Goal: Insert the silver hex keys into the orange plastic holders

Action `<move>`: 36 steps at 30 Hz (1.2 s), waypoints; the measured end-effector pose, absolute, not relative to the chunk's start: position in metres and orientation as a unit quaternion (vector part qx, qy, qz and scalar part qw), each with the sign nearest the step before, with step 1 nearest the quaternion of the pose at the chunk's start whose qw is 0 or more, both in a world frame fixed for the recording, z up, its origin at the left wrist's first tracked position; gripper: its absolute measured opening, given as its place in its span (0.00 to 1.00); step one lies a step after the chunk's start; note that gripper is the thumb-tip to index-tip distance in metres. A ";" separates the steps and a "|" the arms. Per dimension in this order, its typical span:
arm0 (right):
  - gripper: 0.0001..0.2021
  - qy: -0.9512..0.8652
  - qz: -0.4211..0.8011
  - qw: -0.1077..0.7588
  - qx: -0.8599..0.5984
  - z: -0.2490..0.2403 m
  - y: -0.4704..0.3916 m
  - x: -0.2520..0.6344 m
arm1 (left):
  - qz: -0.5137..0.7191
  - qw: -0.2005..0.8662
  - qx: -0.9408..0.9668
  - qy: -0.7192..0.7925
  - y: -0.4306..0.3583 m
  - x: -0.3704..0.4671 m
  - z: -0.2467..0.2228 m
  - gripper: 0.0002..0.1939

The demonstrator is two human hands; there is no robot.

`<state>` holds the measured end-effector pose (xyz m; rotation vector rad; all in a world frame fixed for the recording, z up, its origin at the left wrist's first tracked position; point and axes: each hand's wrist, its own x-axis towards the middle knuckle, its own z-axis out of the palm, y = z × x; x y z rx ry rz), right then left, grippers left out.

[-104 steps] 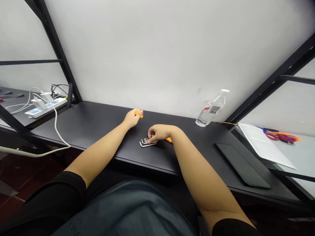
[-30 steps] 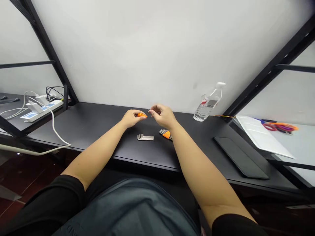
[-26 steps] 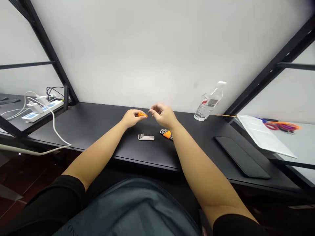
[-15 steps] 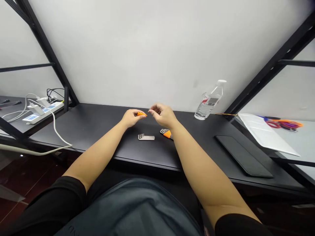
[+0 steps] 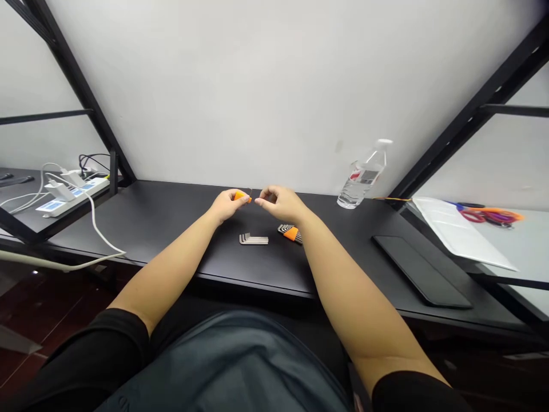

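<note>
Near the back of the matte black counter [image 5: 171, 214], in front of the pale wall, the left hand [image 5: 225, 206] has its fingers clamped on an orange plastic key holder [image 5: 241, 196], raised off the surface. A thin, bent metal piece [image 5: 251, 192], probably a slender hex key, shows at the holder's right end; whether it sits in a slot cannot be told. The right hand [image 5: 283, 204] is just beside it, thumb and forefinger close; whether the tips meet or pinch anything is too small to tell.

To handle this well, I judge, the left fingers should grip the holder firmly without covering its openings, and a slim key is best guided straight along its slot, since tilting could make it bind.

By count: one holder in the left hand; one neat row of loose silver L-shaped hex keys [image 5: 254, 240] nearer the front edge, about six, though they overlap; and one second orange holder filled with dark metal keys [image 5: 291, 233], partly hidden by the right forearm, its keys uncountable. Farther right are one clear plastic water bottle with a white cap [image 5: 362, 177] and one flat black rectangular slab [image 5: 420, 270].
</note>
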<state>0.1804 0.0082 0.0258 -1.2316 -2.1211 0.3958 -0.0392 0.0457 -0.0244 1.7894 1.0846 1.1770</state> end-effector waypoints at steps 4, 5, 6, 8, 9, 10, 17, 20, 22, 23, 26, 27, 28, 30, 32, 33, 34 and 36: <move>0.22 -0.833 0.088 0.384 -0.388 0.022 0.015 0.183 | 0.434 0.439 0.682 0.392 0.045 -0.038 -0.024 0.24; 0.22 -0.844 0.075 0.385 -0.366 0.021 0.016 0.183 | 0.432 0.449 0.681 0.385 0.044 -0.037 -0.024 0.25; 0.21 -0.855 0.065 0.377 -0.350 0.020 0.018 0.183 | 0.432 0.457 0.680 0.378 0.043 -0.037 -0.023 0.25; 0.19 -0.871 0.051 0.351 -0.340 0.017 0.019 0.183 | 0.431 0.469 0.680 0.364 0.042 -0.037 -0.021 0.26; 0.18 -0.874 0.049 0.340 -0.343 0.017 0.020 0.183 | 0.430 0.473 0.681 0.357 0.041 -0.037 -0.021 0.26; 0.18 -0.875 0.053 0.334 -0.346 0.016 0.019 0.183 | 0.430 0.478 0.680 0.351 0.041 -0.037 -0.021 0.26; 0.17 -0.883 0.103 0.346 -0.300 0.020 0.017 0.189 | 0.402 0.527 0.685 0.302 0.041 -0.038 -0.023 0.26; 0.13 -0.886 0.111 0.338 -0.298 0.021 0.019 0.191 | 0.383 0.529 0.699 0.293 0.040 -0.039 -0.024 0.25; 0.12 -0.875 0.120 0.337 -0.325 0.020 0.021 0.191 | 0.378 0.521 0.709 0.287 0.040 -0.039 -0.023 0.24; 0.13 -0.867 0.125 0.339 -0.344 0.019 0.022 0.190 | 0.379 0.514 0.714 0.288 0.040 -0.039 -0.023 0.24; 0.15 -0.842 0.151 0.333 -0.396 0.016 0.020 0.186 | 0.384 0.479 0.728 0.304 0.039 -0.039 -0.022 0.23; 0.16 -0.839 0.159 0.320 -0.410 0.015 0.019 0.184 | 0.386 0.466 0.733 0.311 0.039 -0.038 -0.022 0.23; 0.17 -0.839 0.163 0.299 -0.424 0.015 0.018 0.182 | 0.384 0.452 0.740 0.317 0.040 -0.039 -0.023 0.23; 0.19 -0.839 0.172 0.245 -0.454 0.016 0.015 0.178 | 0.382 0.426 0.750 0.331 0.041 -0.040 -0.023 0.22; 0.20 -0.842 0.199 0.174 -0.470 0.018 0.012 0.176 | 0.396 0.406 0.749 0.343 0.043 -0.042 -0.024 0.20; 0.21 -0.847 0.221 0.133 -0.466 0.019 0.010 0.176 | 0.408 0.397 0.744 0.349 0.045 -0.043 -0.024 0.19; 0.21 -0.853 0.244 0.089 -0.453 0.021 0.008 0.175 | 0.421 0.389 0.738 0.356 0.046 -0.044 -0.024 0.17; 0.23 -0.863 0.276 0.008 -0.423 0.022 0.005 0.173 | 0.440 0.375 0.729 0.367 0.048 -0.047 -0.024 0.15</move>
